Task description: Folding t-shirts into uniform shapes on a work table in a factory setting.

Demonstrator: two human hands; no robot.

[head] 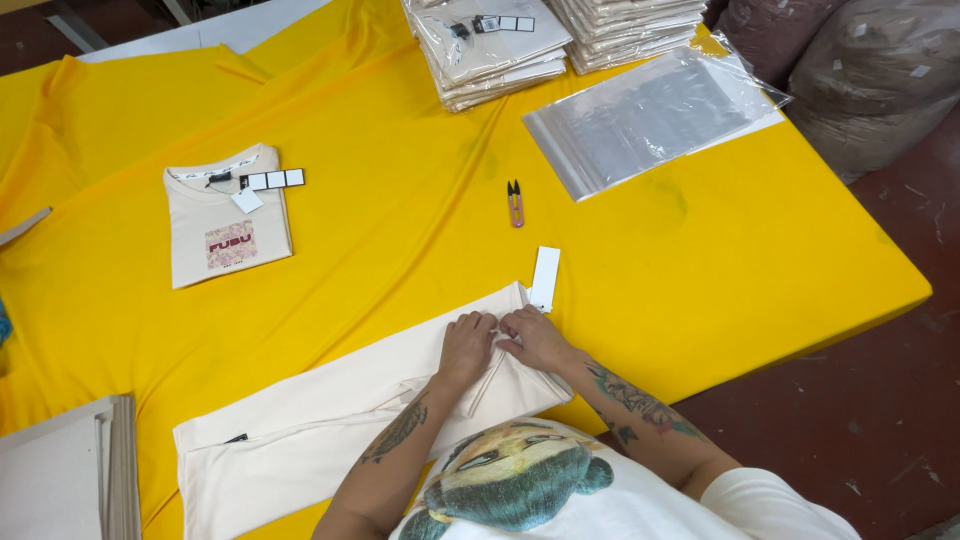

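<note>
Cream shirt (330, 420) lies folded lengthwise at about 6 o'clock on the yellow table (700, 260), running from the near left edge up toward the centre. Both forearms reach forward from 6 o'clock, and the hands meet at its far end. Left hand (466, 345) is curled, fingers pinching the fabric; right hand (538, 338) is also closed on the cloth, touching the left.

A white tag (545, 278) sits just beyond the fingers at 12 o'clock. Snips (515, 203) lie further on. Clear bags (650, 115) are at 1 o'clock, packed shirt stacks (490, 50) at 12, a folded shirt (226, 218) at 10, and boards (70, 480) at 8.
</note>
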